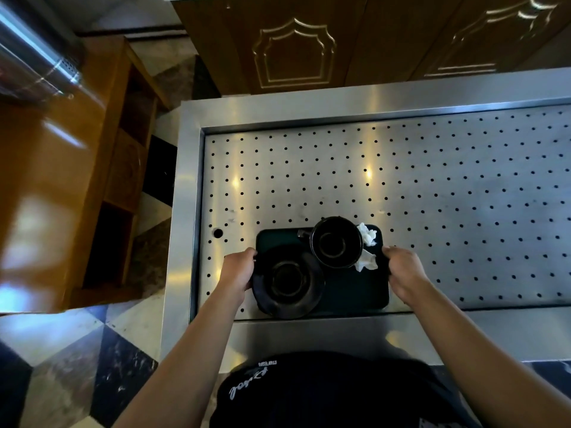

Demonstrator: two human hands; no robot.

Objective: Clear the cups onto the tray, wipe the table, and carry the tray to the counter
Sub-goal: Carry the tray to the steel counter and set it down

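A dark rectangular tray (355,293) lies on the perforated steel counter (432,186), close to its near edge. On the tray stand a black cup (336,242) with its handle to the left, a black saucer (289,281) at the near left, and crumpled white tissue (367,247) beside the cup. My left hand (238,267) grips the tray's left edge next to the saucer. My right hand (404,273) grips the tray's right edge.
The counter has a raised steel rim (185,211) around the perforated surface. Wooden cabinets (340,41) stand behind it. A wooden shelf unit (61,196) stands at the left across a narrow strip of tiled floor (77,366).
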